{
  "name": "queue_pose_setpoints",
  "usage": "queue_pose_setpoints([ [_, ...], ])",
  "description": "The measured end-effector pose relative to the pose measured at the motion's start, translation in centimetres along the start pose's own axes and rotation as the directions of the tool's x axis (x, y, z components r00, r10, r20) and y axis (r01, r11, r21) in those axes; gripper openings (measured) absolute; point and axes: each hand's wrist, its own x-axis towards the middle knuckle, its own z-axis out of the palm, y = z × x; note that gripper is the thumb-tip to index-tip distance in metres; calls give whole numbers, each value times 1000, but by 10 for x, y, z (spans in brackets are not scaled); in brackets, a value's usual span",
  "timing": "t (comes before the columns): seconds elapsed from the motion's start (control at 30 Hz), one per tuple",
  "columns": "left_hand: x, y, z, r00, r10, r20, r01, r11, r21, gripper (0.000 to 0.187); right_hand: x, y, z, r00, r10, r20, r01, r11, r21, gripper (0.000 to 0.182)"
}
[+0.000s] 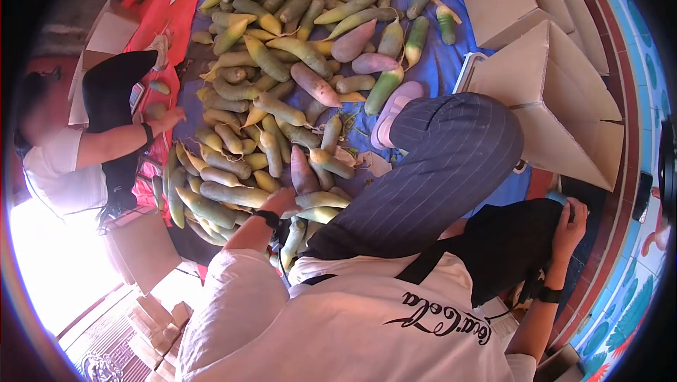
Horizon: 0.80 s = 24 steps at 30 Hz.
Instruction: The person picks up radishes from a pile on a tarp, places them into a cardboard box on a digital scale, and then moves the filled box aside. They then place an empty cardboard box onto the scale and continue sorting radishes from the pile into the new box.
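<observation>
A large heap of green radishes, with a few pink ones among them, lies on a blue sheet. My left hand, below a black wristband, is at the near edge of the heap, beside a pink radish and pale green ones. How its fingers are placed is too small to make out. Over on the right, my right hand rests by my black-clad knee, its fingers bent round a small bluish-green thing that I cannot identify.
Open cardboard boxes stand at the right. Another person sits at the left, a hand near the heap. A red sheet borders the blue sheet. More cardboard lies at lower left. My striped leg crosses the middle.
</observation>
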Motion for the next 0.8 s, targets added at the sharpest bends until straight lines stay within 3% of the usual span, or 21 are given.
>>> queue_pose_setpoints([
  [0.1,-4,-4,31,992,21,-123,-11,997,81,62,2,-1,1,1000,-6,-6,6,1000,11,9],
  [0.17,-4,6,37,967,-106,-230,139,982,132,61,3,-4,1,1000,10,1,-10,1000,25,9],
  [0.3,-28,17,1,988,-69,-135,81,993,82,60,5,-1,2,1000,-18,-1,18,1000,11,10],
  [0.37,-34,12,-18,998,1,-63,-17,969,-247,58,4,-3,2,1000,-10,2,10,1000,0,10],
  [0.5,-41,16,-55,969,-3,-247,-51,976,-212,60,3,-3,2,1000,-1,-17,1,1000,1,9],
  [0.57,-38,14,-70,923,-55,-380,-130,887,-443,65,1,1,3,1000,-7,-14,7,999,45,9],
  [0.6,-37,17,-80,921,-51,-386,-135,888,-440,65,1,1,3,1000,-5,-21,6,999,45,9],
  [0.7,-42,25,-109,894,-91,-440,-231,746,-625,63,1,1,3,1000,1,-31,1,998,64,9],
  [0.73,-49,31,-115,914,-65,-401,-285,601,-747,57,1,2,3,999,-2,-37,4,998,67,9],
  [0.77,-49,33,-118,911,-63,-408,-291,603,-743,57,0,3,3,999,-4,-45,7,998,69,9],
  [0.8,-49,36,-121,923,-45,-382,-308,510,-803,54,-1,3,3,999,-1,-53,5,998,70,9],
])
